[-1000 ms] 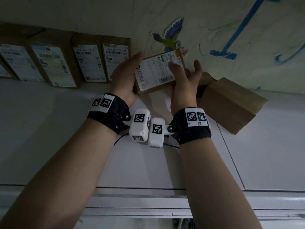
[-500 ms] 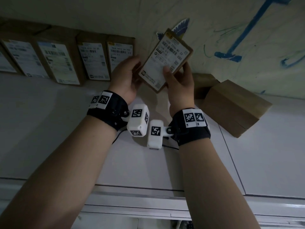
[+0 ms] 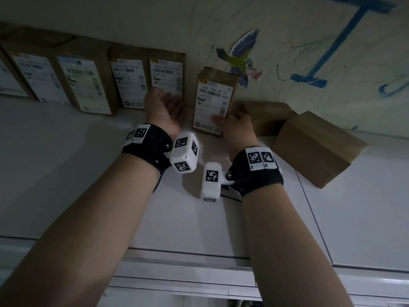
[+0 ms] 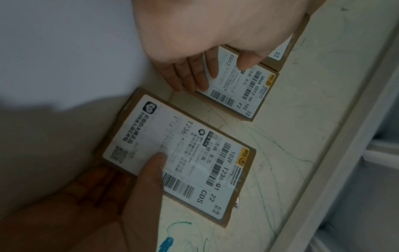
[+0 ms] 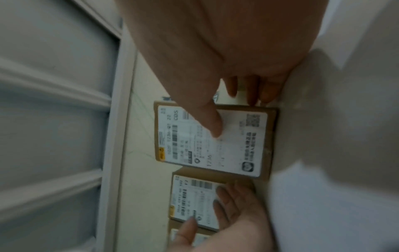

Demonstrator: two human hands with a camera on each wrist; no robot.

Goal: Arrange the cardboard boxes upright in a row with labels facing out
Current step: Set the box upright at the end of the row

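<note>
Against the wall, right hand (image 3: pixel 238 126) pinches upright cardboard box (image 3: pixel 213 100); left hand (image 3: pixel 167 107) fingers spread, empty

I see a white countertop (image 3: pixel 66 173) carrying upright labelled cardboard boxes (image 3: pixel 130 83) far left, and two plain boxes (image 3: pixel 314 147), apparently lying flat, far right.

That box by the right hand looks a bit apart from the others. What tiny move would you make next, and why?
Probably slide the T236 box left until it meets the C012 box. It already stands upright with its label facing out, but a gap of bare wall separates it from the row. The right hand holds its lower right edge, thumb on the label; the left hand waits open in the gap.
</note>
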